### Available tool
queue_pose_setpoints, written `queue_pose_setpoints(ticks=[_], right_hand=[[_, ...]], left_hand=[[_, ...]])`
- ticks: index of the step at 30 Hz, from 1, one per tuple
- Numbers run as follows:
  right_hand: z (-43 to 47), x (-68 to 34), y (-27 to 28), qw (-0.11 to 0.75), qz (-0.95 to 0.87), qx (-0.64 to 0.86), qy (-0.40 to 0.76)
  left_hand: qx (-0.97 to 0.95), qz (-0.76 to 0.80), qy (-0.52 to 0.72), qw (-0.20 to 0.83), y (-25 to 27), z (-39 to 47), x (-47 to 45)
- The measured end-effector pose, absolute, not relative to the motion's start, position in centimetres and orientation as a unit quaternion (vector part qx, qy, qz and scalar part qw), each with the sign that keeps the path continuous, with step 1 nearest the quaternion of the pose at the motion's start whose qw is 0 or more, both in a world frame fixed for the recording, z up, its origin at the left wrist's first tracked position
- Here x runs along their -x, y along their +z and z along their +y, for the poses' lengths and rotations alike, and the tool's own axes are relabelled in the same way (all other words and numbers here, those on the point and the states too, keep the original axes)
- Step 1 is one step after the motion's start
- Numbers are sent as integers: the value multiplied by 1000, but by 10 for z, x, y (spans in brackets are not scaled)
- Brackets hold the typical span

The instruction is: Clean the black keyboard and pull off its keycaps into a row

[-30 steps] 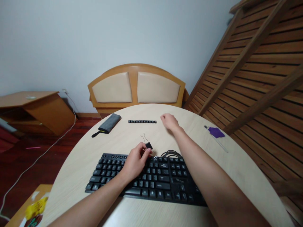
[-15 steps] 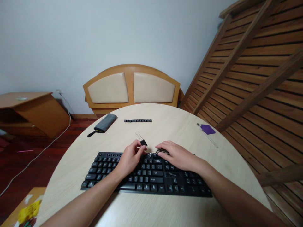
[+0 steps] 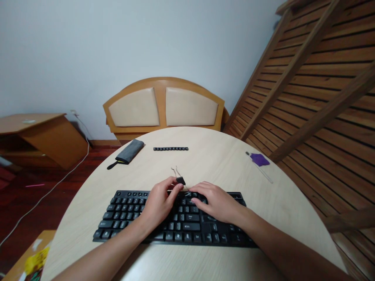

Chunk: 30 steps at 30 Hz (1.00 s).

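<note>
Over the far edge of the keyboard [image 3: 190, 226], in the head view, the left hand [image 3: 159, 199] pinches a wire tool [image 3: 181, 180] by its black middle, thumb against fingers. One pair of wires sticks up and away from the hand; the other end slants down to the keyboard's top row. The step in hand looks like work on one key there with the wire ends – whether they hook a key is too small to tell. As I judge it, the next move calls for a steady left pinch and the wires kept square to that key.

The right hand [image 3: 215, 201] lies over the right part of the keyboard, fingers bent, thumb parted from them, nothing seen in its grip; its fingertips are just beside the wire ends.

The wire tool, then, sits at the left hand's fingertips and left of the right hand – between the two. Beyond them on the table [image 3: 216, 156] lies a row of loose keys [image 3: 170, 148], well apart from both hands.
</note>
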State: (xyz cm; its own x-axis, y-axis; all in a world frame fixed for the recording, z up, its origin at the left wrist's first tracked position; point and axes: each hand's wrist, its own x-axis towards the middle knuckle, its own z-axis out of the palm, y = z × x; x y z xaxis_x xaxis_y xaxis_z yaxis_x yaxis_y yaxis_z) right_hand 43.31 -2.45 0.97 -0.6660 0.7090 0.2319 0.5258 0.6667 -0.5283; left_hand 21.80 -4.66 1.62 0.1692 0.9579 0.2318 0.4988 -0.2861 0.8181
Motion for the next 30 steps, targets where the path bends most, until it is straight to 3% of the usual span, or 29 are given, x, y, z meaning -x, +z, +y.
queue_pose_setpoints(ticks=[15, 30], right_hand=[[-28, -429, 13, 204, -881, 366, 218], [-28, -431, 13, 206, -885, 361, 209]], left_hand=[[-693, 499, 399, 333, 10, -43, -221], [-755, 477, 358, 272, 8, -50, -224]])
